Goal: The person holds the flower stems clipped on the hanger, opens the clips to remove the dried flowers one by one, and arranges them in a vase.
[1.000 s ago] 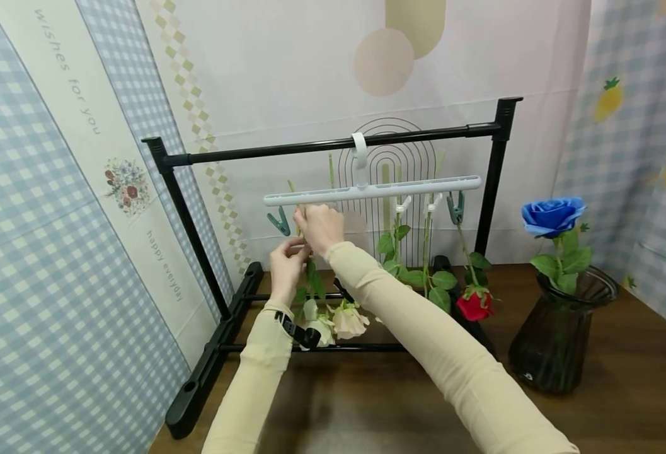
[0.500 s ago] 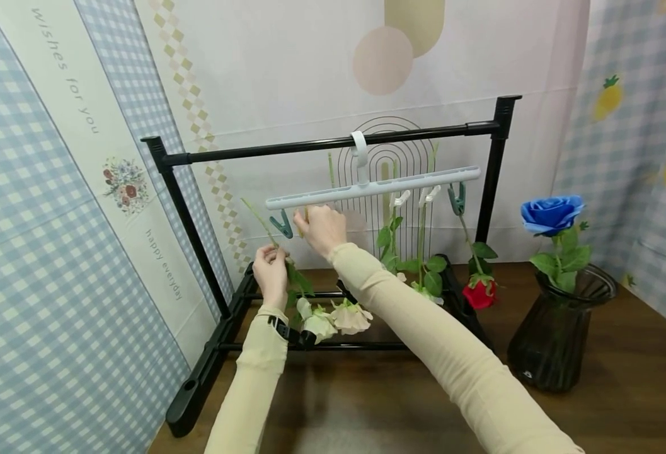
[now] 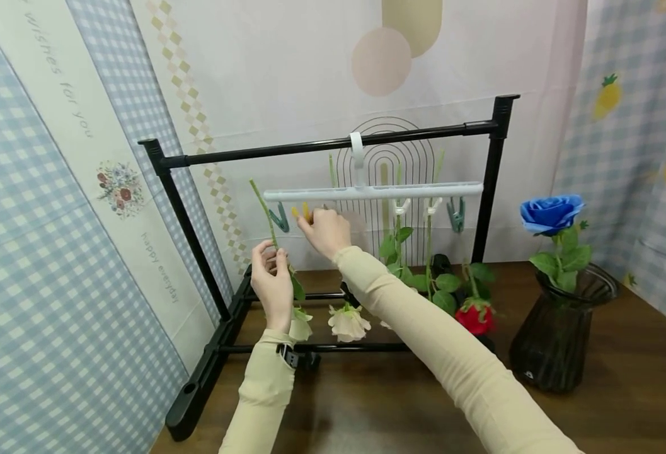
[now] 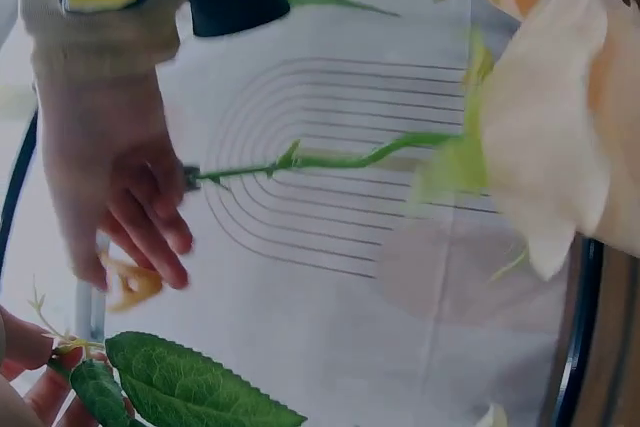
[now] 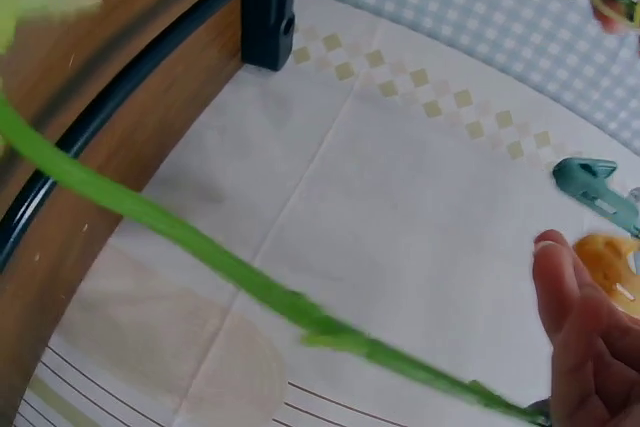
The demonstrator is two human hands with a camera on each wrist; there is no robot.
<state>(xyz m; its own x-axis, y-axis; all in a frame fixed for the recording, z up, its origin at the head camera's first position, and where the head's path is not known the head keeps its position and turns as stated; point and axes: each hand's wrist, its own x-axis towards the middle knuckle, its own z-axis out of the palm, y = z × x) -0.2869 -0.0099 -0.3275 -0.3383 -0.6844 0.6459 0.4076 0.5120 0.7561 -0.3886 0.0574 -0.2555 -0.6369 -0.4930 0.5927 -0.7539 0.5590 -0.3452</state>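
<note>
In the head view my left hand [image 3: 271,284] pinches the green stem [image 3: 264,211] of a pale rose [image 3: 300,325]. The stem rises above my fingers, left of the white hanger [image 3: 389,192], and the bloom hangs down. Leaves [image 4: 190,387] show beside my left fingertips in the left wrist view. My right hand [image 3: 327,232] is just below the hanger bar, thumb and fingers around a yellow clothespin [image 4: 130,285]. The right wrist view shows that yellow clothespin [image 5: 608,265] beyond a fingertip. A green clothespin [image 3: 280,217] hangs on the left.
The hanger hooks over a black rack [image 3: 276,150]. Another pale rose [image 3: 348,323] hangs below my right hand. More stems hang from white clips [image 3: 402,207] on the right, near a red rose [image 3: 474,315]. A dark glass vase [image 3: 551,340] with a blue rose [image 3: 552,213] stands right of the rack.
My left hand has moved left and slightly down with the pale rose, away from my right hand. The stem now stands more upright, the hanger has levelled, and the yellow clothespin shows more.
</note>
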